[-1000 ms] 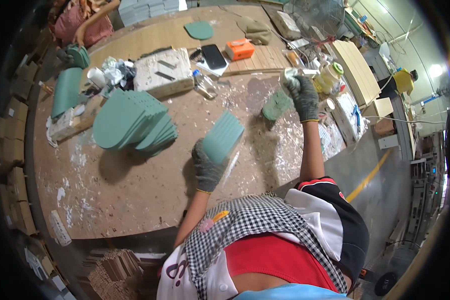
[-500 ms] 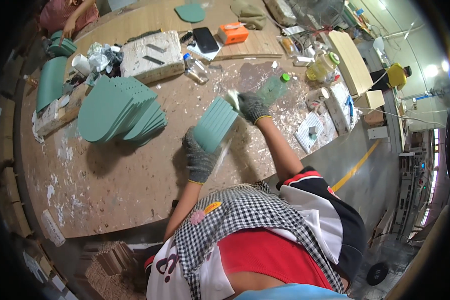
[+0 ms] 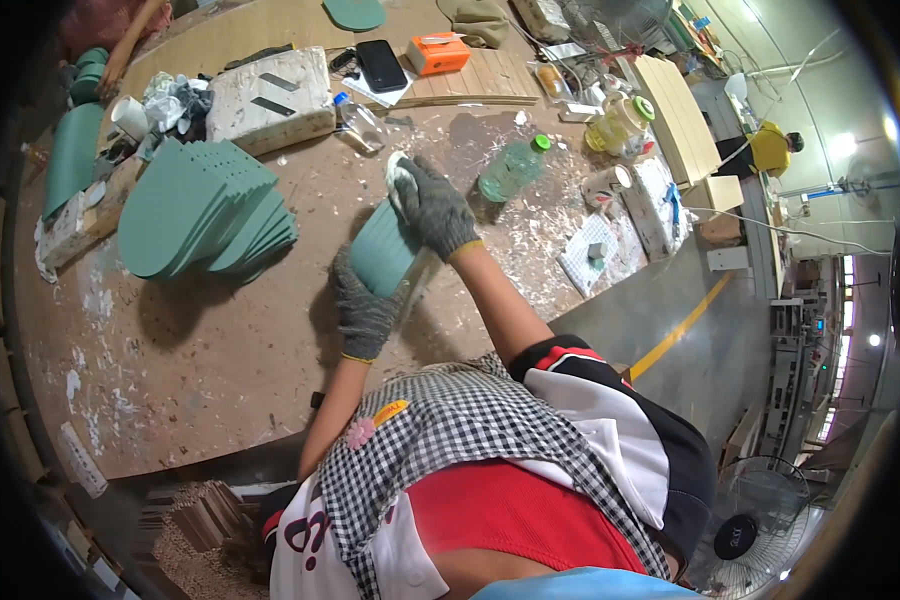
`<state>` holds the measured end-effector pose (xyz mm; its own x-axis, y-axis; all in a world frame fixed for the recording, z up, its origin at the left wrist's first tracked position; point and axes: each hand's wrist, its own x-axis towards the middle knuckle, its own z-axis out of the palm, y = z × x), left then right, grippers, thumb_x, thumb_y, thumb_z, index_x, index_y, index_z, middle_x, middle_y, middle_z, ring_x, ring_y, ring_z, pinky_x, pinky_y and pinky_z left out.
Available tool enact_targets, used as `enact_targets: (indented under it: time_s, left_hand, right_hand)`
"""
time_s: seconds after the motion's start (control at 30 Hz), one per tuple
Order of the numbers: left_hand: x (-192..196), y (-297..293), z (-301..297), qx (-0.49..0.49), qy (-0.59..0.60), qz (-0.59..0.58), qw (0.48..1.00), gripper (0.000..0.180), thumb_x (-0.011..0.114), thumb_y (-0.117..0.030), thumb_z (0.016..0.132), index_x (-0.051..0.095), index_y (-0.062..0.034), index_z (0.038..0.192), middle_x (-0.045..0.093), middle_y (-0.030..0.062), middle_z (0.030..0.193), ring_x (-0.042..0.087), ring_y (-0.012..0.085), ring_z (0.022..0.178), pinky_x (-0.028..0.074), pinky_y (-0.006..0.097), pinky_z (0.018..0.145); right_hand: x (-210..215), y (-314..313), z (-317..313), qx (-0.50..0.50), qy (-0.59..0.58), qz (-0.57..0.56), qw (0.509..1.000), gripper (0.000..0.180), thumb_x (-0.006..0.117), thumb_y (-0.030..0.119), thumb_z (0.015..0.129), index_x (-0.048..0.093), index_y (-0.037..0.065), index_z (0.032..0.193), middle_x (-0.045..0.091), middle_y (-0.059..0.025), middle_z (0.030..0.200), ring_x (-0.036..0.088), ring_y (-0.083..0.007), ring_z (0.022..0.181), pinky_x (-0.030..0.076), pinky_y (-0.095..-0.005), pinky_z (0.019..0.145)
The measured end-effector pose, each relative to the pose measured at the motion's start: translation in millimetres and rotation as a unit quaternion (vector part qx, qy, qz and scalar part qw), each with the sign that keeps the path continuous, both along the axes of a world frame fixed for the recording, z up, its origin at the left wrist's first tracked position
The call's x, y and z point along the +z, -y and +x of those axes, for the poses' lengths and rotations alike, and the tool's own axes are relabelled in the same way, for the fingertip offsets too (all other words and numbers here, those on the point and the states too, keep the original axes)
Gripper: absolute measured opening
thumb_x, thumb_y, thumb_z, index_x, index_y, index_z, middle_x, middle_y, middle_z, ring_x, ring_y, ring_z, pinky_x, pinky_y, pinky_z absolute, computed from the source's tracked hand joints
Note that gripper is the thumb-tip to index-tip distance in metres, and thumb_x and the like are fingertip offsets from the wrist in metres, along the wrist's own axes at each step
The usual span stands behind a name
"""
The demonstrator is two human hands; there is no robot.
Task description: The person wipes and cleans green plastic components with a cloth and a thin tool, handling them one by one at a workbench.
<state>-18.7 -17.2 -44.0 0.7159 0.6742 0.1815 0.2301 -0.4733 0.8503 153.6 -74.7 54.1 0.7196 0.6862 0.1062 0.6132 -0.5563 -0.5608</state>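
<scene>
the left hand (image 3: 365, 308) grips a green piece (image 3: 381, 244), seemingly steadying it, while the right hand (image 3: 438, 207) clutches a white cloth (image 3: 399, 178) at its far end.

On the table (image 3: 250, 375), left of the panels (image 3: 383, 250) in the left hand (image 3: 363, 308), lies a pile of boards (image 3: 192, 215). Behind the pile sits a block (image 3: 305, 110) with 2 strips (image 3: 273, 106) on it; right of the block lies a phone (image 3: 381, 66), then a box (image 3: 438, 56). A bottle (image 3: 511, 172) stands right of the right hand (image 3: 435, 207), a cup (image 3: 604, 186) farther right.
</scene>
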Motion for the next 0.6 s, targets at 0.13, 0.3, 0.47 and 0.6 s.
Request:
enact_targets:
  time_s: [0.13,0.3,0.47,0.6]
  left_hand:
    - [-24,-4,-6,-0.082,-0.026,0.057,0.995,0.079,0.069,-0.027,0.089,0.027,-0.0034,0.151,0.036,0.0148,0.150,0.037,0.0343,0.138,0.028,0.047,0.118]
    - [-69,7,-9,-0.044,-0.088,0.196,0.976,0.091,0.067,-0.043,0.093,0.018,-0.0043,0.159,0.026,0.0186,0.160,0.024,0.0328,0.148,0.020,0.046,0.123]
    - [0,8,1,0.000,0.033,-0.021,0.999,0.106,0.093,-0.022,0.064,0.029,-0.0024,0.146,0.040,0.0209,0.137,0.044,0.0365,0.126,0.037,0.050,0.110]
    - [-22,6,-1,0.020,0.019,0.006,1.000,0.107,0.095,-0.024,0.063,0.029,-0.0032,0.145,0.040,0.0205,0.137,0.044,0.0349,0.125,0.039,0.049,0.109]
  right_hand:
    - [-25,-8,-50,0.096,0.298,-0.064,0.948,0.056,0.050,0.033,0.096,0.053,-0.003,0.140,0.054,-0.0253,0.142,0.044,-0.0439,0.138,0.026,-0.0535,0.121]
    - [-31,-5,-74,0.181,0.229,0.028,0.956,0.044,0.055,0.032,0.091,0.065,0.011,0.128,0.058,-0.0175,0.140,0.048,-0.0375,0.137,0.030,-0.0512,0.119]
    - [-57,34,74,0.074,0.124,-0.134,0.980,0.030,0.051,0.030,0.098,0.070,0.010,0.107,0.070,-0.0183,0.114,0.069,-0.0338,0.102,0.052,-0.0438,0.092]
    - [-18,36,64,-0.137,-0.107,0.003,0.985,0.032,0.054,0.028,0.095,0.069,0.005,0.112,0.067,-0.0243,0.109,0.066,-0.0381,0.103,0.050,-0.0453,0.097]
